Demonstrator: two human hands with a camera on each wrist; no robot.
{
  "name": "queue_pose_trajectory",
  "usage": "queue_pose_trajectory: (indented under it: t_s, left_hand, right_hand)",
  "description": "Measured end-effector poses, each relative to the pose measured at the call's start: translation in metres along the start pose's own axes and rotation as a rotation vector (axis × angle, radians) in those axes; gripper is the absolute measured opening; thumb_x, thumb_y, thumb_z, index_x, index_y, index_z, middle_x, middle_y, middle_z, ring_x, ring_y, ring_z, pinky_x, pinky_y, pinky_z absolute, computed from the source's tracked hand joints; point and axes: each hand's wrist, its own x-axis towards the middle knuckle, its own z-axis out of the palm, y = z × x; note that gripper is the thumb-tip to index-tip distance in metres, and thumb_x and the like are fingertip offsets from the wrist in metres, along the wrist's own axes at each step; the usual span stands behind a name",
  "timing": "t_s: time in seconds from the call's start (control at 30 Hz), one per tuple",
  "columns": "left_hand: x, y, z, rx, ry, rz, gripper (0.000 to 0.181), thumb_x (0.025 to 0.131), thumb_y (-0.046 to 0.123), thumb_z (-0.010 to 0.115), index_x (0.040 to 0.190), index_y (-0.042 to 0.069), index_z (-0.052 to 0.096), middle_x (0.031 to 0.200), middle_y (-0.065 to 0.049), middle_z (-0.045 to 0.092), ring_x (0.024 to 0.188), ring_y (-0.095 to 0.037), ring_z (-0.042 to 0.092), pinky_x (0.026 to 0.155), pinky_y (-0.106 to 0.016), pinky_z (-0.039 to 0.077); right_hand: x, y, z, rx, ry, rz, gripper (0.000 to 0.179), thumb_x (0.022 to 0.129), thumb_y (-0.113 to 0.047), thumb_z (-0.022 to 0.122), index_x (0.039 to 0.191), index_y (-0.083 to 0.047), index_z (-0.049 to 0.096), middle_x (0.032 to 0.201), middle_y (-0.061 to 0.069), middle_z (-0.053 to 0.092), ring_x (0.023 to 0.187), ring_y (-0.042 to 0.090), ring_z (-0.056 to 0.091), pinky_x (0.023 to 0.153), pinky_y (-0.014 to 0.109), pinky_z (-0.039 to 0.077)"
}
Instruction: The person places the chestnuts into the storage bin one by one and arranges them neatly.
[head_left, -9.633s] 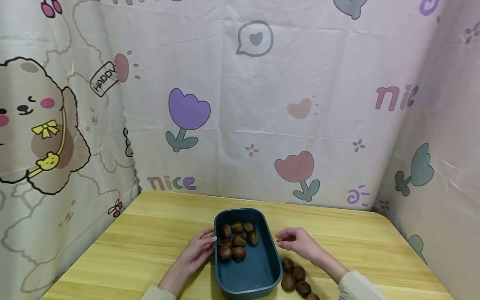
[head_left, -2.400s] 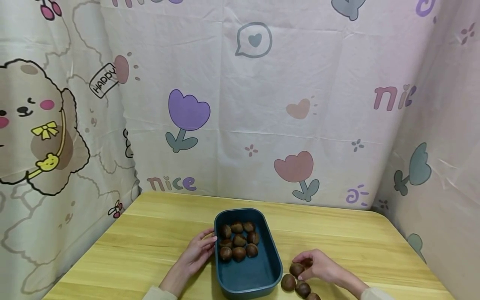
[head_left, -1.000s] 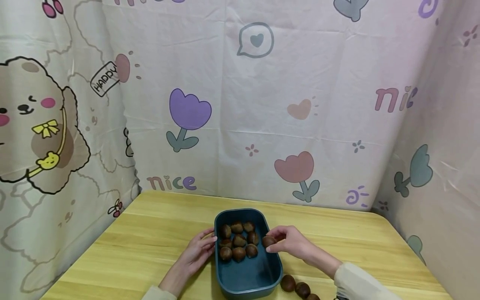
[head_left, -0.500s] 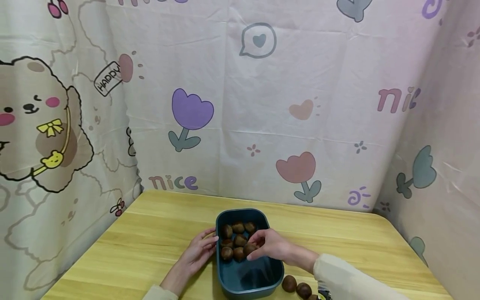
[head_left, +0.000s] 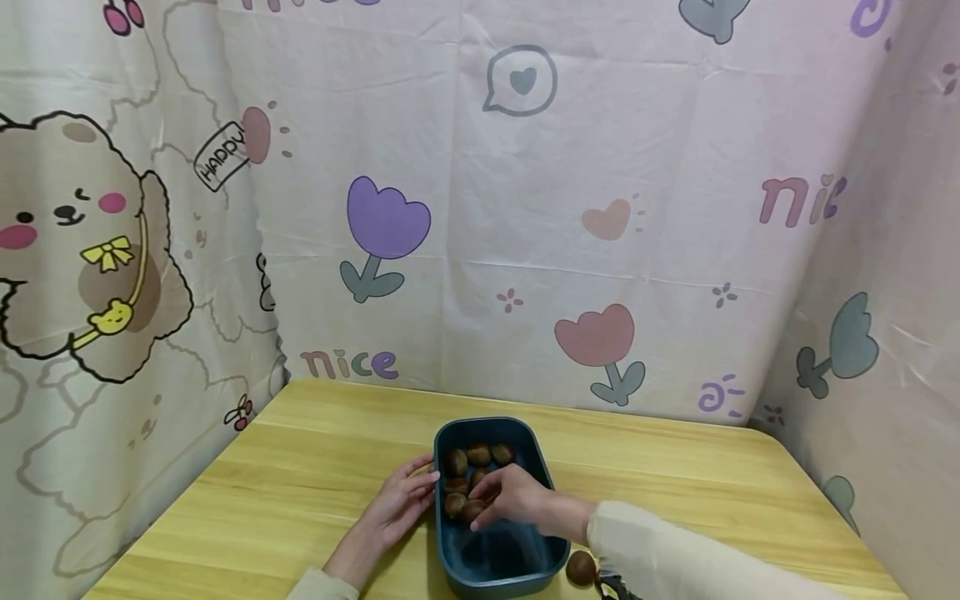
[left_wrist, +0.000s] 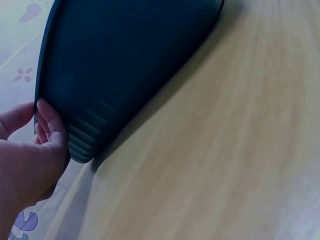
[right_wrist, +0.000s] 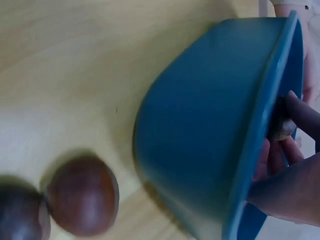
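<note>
A dark blue-green rectangular box (head_left: 501, 581) stands on the table, with several brown chestnuts (head_left: 456, 461) in rows in its far part. My left hand (head_left: 401, 502) holds its left side; in the left wrist view the thumb (left_wrist: 20, 117) and fingers pinch the rim. My right hand (head_left: 517, 500) reaches over the right wall into the box. In the right wrist view its thumb and fingers hold a chestnut (right_wrist: 281, 122). From the head, the hand hides part of the chestnut rows.
Outside the box, by its near right corner, a chestnut (head_left: 581, 568) lies on the wooden table (head_left: 337, 433); the right sleeve (head_left: 675, 542) overlaps that area. The right wrist view shows another chestnut (right_wrist: 20, 212) beside it. A printed cloth (head_left: 510, 167) hangs behind the table.
My right hand picked a chestnut from the group at the right, carried it left over the rim and into the box. A third row formed earlier. The left hand stayed at the box.
</note>
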Motion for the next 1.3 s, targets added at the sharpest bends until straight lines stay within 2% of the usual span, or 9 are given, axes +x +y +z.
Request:
queue_pose_trajectory:
  t_s: [0.13,0.47,0.67,0.87,1.13,1.3]
  left_hand:
    - [0.000,0.001,0.003,0.011,-0.006,-0.006,0.039,0.097,0.000,0.052,0.131,-0.006,0.035,0.110,-0.009,0.056,0.093,-0.013,0.056,0.085,-0.027,0.046]
    - [0.000,0.001,0.004,-0.003,-0.006,-0.002,0.034,0.095,-0.002,0.052,0.127,-0.003,0.040,0.105,-0.006,0.057,0.089,-0.012,0.057,0.082,-0.026,0.046]
    - [0.000,0.000,0.006,-0.012,-0.015,0.003,0.028,0.095,-0.003,0.052,0.122,-0.001,0.044,0.102,-0.005,0.058,0.086,-0.011,0.057,0.080,-0.026,0.046]
    - [0.000,0.001,0.004,-0.011,-0.014,0.000,0.031,0.096,-0.003,0.051,0.126,-0.002,0.041,0.103,-0.005,0.058,0.088,-0.011,0.057,0.080,-0.026,0.046]
    - [0.001,0.001,0.002,-0.028,-0.006,-0.009,0.032,0.097,-0.003,0.049,0.127,-0.003,0.038,0.104,-0.004,0.058,0.089,-0.011,0.057,0.081,-0.026,0.046]
    - [-0.001,0.001,0.001,-0.029,-0.005,-0.007,0.031,0.097,-0.003,0.050,0.126,-0.002,0.039,0.104,-0.004,0.059,0.089,-0.011,0.057,0.081,-0.026,0.046]
  right_hand:
    - [0.001,0.004,0.009,0.027,0.012,0.011,0.027,0.072,0.004,0.082,0.097,-0.001,0.072,0.088,0.002,0.068,0.079,0.013,0.059,0.075,0.032,0.052]
    - [-0.002,0.007,0.029,-0.075,0.068,-0.053,0.022,0.068,-0.004,0.086,0.085,-0.008,0.073,0.079,-0.004,0.067,0.077,0.010,0.057,0.070,0.029,0.049]
    - [0.000,0.013,0.031,-0.096,0.119,-0.070,0.023,0.067,-0.001,0.086,0.086,-0.006,0.073,0.078,-0.002,0.068,0.075,0.011,0.060,0.069,0.029,0.050]
    - [0.000,0.017,0.027,-0.086,0.133,-0.079,0.018,0.070,0.007,0.078,0.084,-0.001,0.072,0.079,0.001,0.067,0.075,0.011,0.058,0.069,0.030,0.050]
    - [-0.001,0.009,0.014,-0.065,0.083,-0.114,0.017,0.073,0.008,0.074,0.088,-0.001,0.072,0.081,0.006,0.069,0.073,0.011,0.059,0.065,0.028,0.050]
    - [-0.007,0.009,-0.002,-0.141,-0.009,-0.230,0.016,0.078,0.002,0.075,0.093,-0.001,0.073,0.085,0.004,0.071,0.076,0.007,0.063,0.068,0.022,0.051]
